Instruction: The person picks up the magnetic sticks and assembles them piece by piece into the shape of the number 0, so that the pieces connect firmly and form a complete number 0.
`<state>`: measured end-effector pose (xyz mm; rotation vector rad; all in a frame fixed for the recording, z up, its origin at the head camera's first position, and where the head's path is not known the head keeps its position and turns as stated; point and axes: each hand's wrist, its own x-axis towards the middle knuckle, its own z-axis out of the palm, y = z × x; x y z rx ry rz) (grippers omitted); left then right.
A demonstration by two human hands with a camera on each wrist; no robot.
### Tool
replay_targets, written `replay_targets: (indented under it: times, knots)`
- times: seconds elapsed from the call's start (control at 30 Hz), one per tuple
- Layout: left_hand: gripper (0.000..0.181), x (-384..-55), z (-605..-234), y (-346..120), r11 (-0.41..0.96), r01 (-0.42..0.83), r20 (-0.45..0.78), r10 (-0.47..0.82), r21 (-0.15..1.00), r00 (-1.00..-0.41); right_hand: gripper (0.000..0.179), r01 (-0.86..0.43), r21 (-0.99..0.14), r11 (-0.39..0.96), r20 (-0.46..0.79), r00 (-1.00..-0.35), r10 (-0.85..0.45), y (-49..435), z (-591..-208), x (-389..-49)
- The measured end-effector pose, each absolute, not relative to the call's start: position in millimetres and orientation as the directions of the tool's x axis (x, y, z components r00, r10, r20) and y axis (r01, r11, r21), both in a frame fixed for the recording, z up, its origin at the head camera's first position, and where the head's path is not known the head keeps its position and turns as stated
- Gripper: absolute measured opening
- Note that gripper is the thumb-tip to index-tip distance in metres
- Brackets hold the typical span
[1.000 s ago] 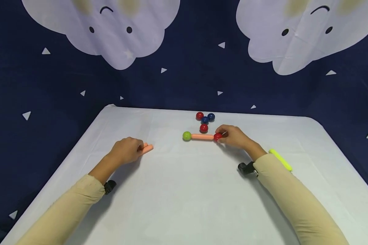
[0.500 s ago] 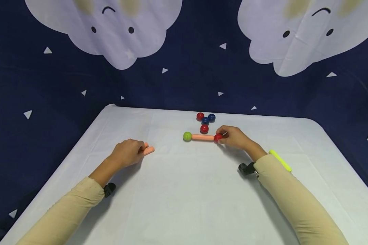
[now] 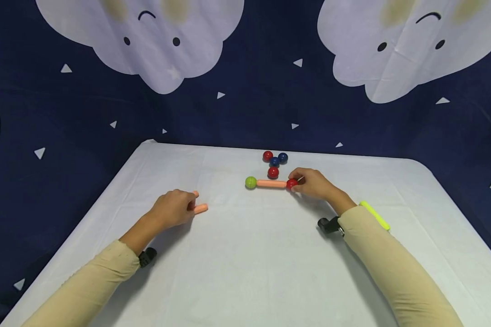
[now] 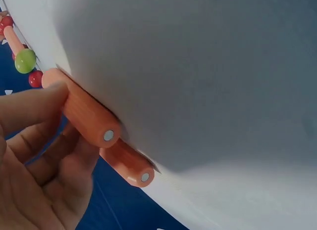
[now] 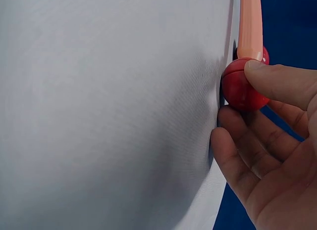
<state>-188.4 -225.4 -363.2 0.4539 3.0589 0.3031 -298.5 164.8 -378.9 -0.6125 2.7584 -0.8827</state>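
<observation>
An orange magnetic rod (image 4: 91, 114) with a silvery dot in its end is pinched between the thumb and fingers of my left hand (image 3: 173, 209). Beside it lies a second orange rod (image 4: 130, 163), partly hidden by the fingers. Farther right, my right hand (image 3: 313, 183) holds a red ball (image 5: 242, 86) between thumb and fingers. That ball touches one end of another orange rod (image 3: 271, 184), whose opposite end meets a green ball (image 3: 251, 182). These three parts form a straight row on the white table.
Behind the row sit two red balls (image 3: 273, 172) and two dark blue balls (image 3: 274, 162) near the table's far edge. A yellow rod (image 3: 374, 215) lies by the right sleeve. A navy cloth with clouds (image 3: 253, 113) hangs behind the white table (image 3: 245, 263).
My left hand has shifted slightly right and toward me, and the gap between its two orange rods has widened. The right hand stays on the red ball.
</observation>
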Motion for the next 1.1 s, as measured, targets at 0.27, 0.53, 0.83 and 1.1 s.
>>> replay_targets:
  times: [0.27, 0.53, 0.83, 1.1]
  knots:
    - [0.015, -185.9, -364.6, -224.7, 0.912, 0.344, 0.001, 0.353, 0.225, -0.936, 0.03, -0.323, -0.591, 0.739, -0.05, -0.9, -0.434, 163.7, -379.2, -297.2]
    - [0.026, -187.4, -365.7, -222.0, 0.916, 0.289, -0.047, 0.314, 0.279, -0.948, 0.029, -0.313, -0.597, 0.738, -0.059, -0.901, -0.43, 162.6, -378.4, -296.7]
    - [0.039, -190.5, -362.2, -221.8, 0.846, 0.245, -0.116, 0.335, 0.474, -0.935, 0.028, -0.323, -0.6, 0.732, -0.046, -0.899, -0.435, 164.1, -376.4, -295.6]
    - [0.041, -195.4, -366.0, -218.9, 0.74, 0.194, -0.108, 0.339, 0.644, -0.935, 0.029, -0.329, -0.597, 0.732, -0.043, -0.898, -0.439, 164.0, -376.5, -295.3]
